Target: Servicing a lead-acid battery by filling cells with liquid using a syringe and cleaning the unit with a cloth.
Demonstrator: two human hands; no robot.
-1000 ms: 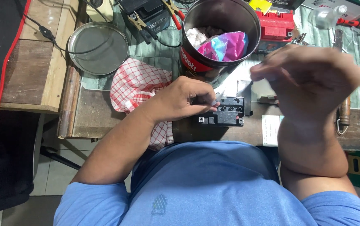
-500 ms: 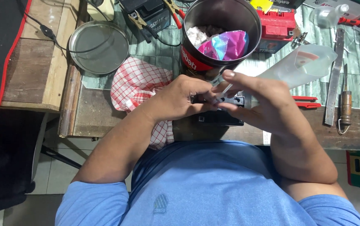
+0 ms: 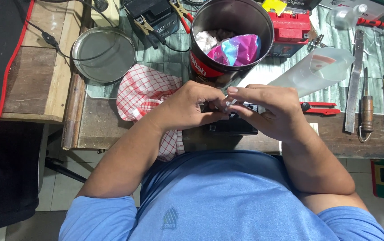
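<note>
Small black battery block (image 3: 232, 127) at the workbench's (image 3: 98, 129) near edge, mostly hidden beneath both hands. Left hand (image 3: 192, 107): fingers curled narrow against the block's top. Right hand (image 3: 268, 111): closed around the neck of a translucent squeeze bottle (image 3: 312, 69), nozzle tipped down to the block. Red-checked cloth (image 3: 145, 91) just left; 1 round tin (image 3: 232, 35) behind. Risk: over-squeezing or a slipped nozzle would likely spill liquid over fingers and bench.
</note>
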